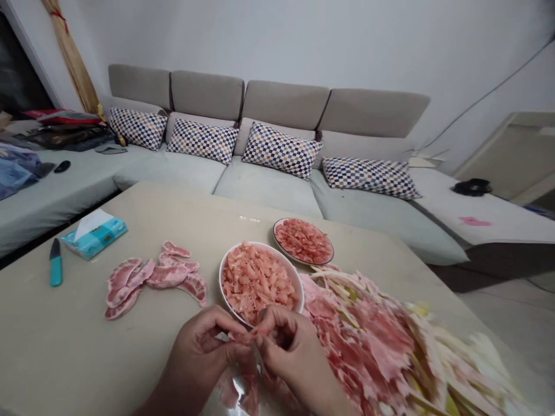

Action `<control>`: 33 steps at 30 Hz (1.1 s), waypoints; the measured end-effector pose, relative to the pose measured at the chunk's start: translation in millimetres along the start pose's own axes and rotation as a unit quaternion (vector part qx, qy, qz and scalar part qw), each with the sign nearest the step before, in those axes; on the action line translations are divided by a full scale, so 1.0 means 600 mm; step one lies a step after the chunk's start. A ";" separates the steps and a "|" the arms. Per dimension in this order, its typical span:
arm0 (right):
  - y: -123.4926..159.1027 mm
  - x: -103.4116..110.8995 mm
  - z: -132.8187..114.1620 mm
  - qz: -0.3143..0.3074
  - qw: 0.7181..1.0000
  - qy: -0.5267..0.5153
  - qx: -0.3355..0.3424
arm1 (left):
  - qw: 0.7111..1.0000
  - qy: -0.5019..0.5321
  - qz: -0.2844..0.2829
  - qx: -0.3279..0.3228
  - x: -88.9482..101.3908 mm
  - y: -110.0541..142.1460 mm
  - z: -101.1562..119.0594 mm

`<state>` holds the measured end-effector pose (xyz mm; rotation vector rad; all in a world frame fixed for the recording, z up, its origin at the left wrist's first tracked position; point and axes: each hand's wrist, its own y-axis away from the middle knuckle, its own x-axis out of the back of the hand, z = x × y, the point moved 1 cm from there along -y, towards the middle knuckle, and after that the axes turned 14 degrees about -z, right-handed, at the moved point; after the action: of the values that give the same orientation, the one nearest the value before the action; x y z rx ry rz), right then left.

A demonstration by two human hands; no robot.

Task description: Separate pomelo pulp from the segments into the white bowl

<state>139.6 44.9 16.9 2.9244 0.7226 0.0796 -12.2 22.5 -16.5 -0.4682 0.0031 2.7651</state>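
The left hand [199, 352] and right hand [290, 346] pinch narrowly on a pomelo segment [243, 338], apparently peeling it; next, pieces look due in the bowl [277, 257].

1. Left hand [202, 349]: bare, with slim fingers.
2. Right hand [290, 346]: bare, of matching form.
3. Left forearm [173, 393] and right forearm [321, 393]: uncovered, tapering toward the wrists, running past the lower frame edge.

Head-worn view faces forward, down (hands [199, 352] close).
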 end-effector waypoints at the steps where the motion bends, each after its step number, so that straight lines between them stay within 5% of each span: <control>1: 0.000 0.000 0.000 -0.025 0.999 -0.044 -0.015 | 0.999 0.043 -0.017 0.009 0.000 0.000 -0.002; 7: -0.004 0.001 -0.007 -0.072 0.985 -0.150 -0.043 | 0.965 0.232 -0.118 0.042 0.000 -0.005 -0.004; 13: -0.002 -0.004 -0.004 0.030 0.999 0.011 0.005 | 0.973 0.219 -0.068 0.008 -0.001 -0.015 -0.015; 17: 0.001 -0.011 0.004 0.040 0.990 0.124 0.051 | 0.984 0.172 -0.049 -0.016 0.001 -0.013 -0.015; 24: -0.004 0.002 -0.005 0.063 0.989 0.117 0.060 | 0.989 0.142 0.017 0.047 0.010 -0.008 0.005; 33: 0.001 0.025 -0.004 0.085 0.985 0.114 0.102 | 0.987 0.149 0.013 0.063 0.011 -0.004 0.009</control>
<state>153.2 51.5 19.5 3.2049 0.5339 0.3859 -19.1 27.3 -13.4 -0.8459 0.2542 2.6717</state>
